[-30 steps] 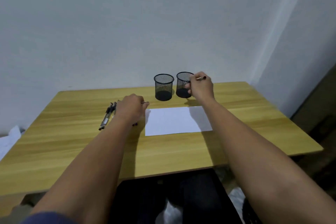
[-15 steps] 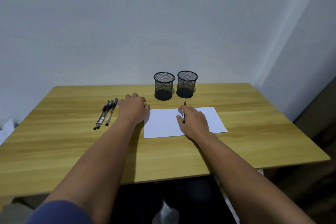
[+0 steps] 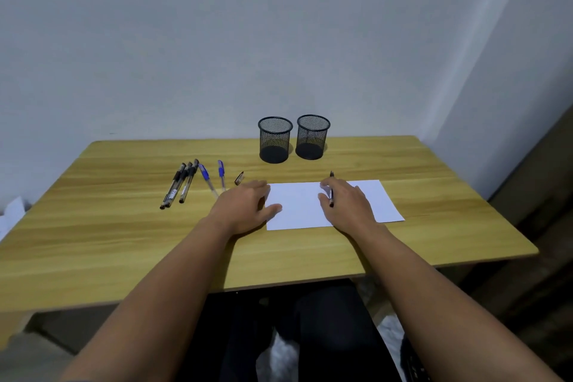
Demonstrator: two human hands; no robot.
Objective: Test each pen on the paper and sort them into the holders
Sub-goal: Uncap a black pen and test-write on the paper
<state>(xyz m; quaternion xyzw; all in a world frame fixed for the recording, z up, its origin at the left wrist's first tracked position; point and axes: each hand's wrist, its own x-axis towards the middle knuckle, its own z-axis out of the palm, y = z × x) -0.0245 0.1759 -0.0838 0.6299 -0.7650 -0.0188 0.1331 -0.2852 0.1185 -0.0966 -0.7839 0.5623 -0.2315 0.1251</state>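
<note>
Pen pinched in right hand fingers, tip over paper for testing, left hand flat, pinning the sheet's edge, both holders empty behind.

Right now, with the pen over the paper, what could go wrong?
The left hand holds only the left edge of the paper, so the sheet may swivel under a stroke. The loose cap beside that hand could get knocked away. The right hand has a low grip on the pen, hiding the mark.
</note>
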